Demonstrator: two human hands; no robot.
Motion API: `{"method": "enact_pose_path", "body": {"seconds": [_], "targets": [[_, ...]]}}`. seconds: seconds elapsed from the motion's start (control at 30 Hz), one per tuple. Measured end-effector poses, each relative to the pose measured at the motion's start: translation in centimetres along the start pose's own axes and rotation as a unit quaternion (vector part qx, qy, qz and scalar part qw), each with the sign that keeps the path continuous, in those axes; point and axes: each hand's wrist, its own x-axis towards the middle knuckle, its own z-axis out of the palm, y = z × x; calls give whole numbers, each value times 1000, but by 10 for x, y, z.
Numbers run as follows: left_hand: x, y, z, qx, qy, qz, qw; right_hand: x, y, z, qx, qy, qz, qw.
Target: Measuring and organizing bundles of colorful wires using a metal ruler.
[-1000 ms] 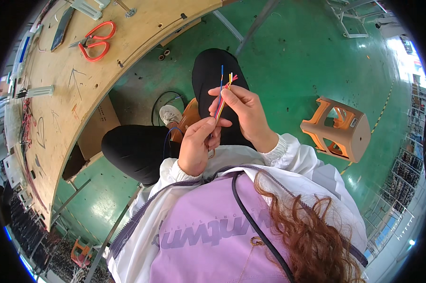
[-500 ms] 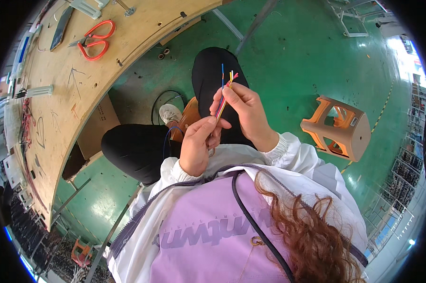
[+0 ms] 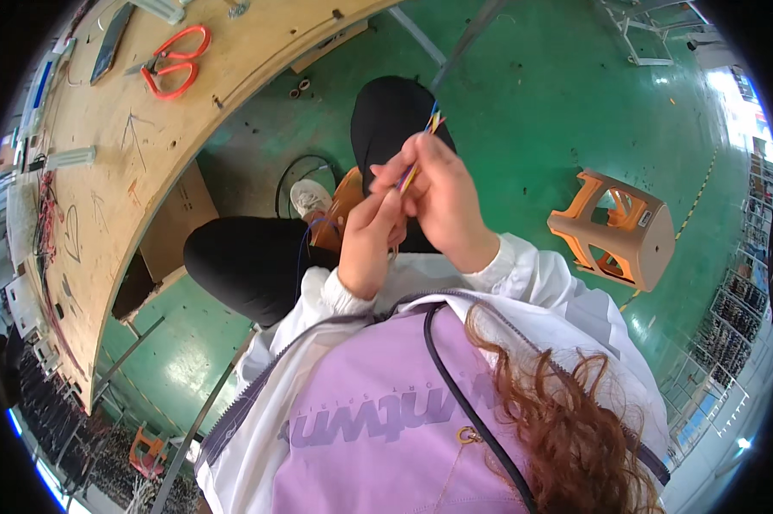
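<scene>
Several thin coloured wires (image 3: pixel 408 178), blue, red, yellow and white among them, run as a bundle between my hands above my lap. My left hand (image 3: pixel 370 236) pinches the lower part of the bundle. Higher up, my right hand (image 3: pixel 442 193) is closed round it with thumb and fingers pressed together. The wire ends (image 3: pixel 436 118) stick out past the right fingertips, close to one another. A loose blue wire loops down beside my left wrist. My fingers hide much of the bundle's middle.
A wooden table (image 3: pixel 176 128) curves along the left, bearing red-handled scissors (image 3: pixel 177 62), a dark phone-like slab (image 3: pixel 111 44) and red wires (image 3: pixel 45 218). An orange-brown stool (image 3: pixel 616 230) lies on its side on the green floor at right. Below the table stands a cardboard box (image 3: pixel 176 227).
The right hand has shifted slightly, and the wire ends, spread apart before, now lean right and sit closer together. My left hand has moved up and right, nearer the right one.
</scene>
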Motion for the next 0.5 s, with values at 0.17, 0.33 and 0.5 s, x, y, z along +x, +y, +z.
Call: {"method": "enact_pose_path", "body": {"seconds": [0.17,0.33,0.5], "targets": [[1,33,-24,262,-162,-53,950,15,-18,-10,181,-73,60,979],[-22,63,-55,351,-214,-77,908,22,-46,4,98,-118,95,984],[-51,80,-64,525,-157,53,835,31,-57,12,26,-142,125,982]]}}
